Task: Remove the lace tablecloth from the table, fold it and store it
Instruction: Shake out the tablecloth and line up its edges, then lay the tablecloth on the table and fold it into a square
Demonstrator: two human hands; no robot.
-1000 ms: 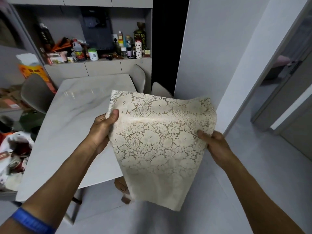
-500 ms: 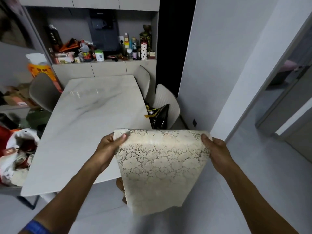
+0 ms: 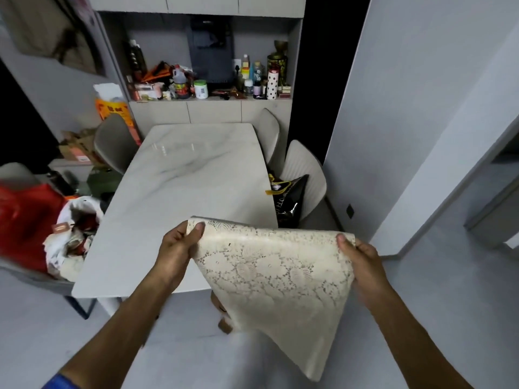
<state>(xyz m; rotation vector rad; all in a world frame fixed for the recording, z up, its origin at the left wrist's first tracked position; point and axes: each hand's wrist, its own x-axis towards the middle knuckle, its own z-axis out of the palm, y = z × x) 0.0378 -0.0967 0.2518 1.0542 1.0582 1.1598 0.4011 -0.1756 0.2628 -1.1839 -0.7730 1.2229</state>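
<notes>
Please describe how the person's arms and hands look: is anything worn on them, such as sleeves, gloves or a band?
Both forearms are bare, with no sleeves in view. The left hand and the right hand wear no gloves, and no rings can be seen. A blue band sits on the left arm at the bottom edge of the picture; only part of it shows.

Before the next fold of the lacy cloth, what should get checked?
1. Left hand grips its top corner of the lace tablecloth: ok, thumb on top.
2. Right hand grips the other top corner: ok.
3. Top edge level between the hands: not ok, the left corner sits a little higher.
4. Cloth off the marble table: ok, it hangs in front of the near edge.
5. Hanging end even: not ok, it tapers to a point at the lower right.
6. Place to store it: cannot tell, none is plainly shown.
</notes>
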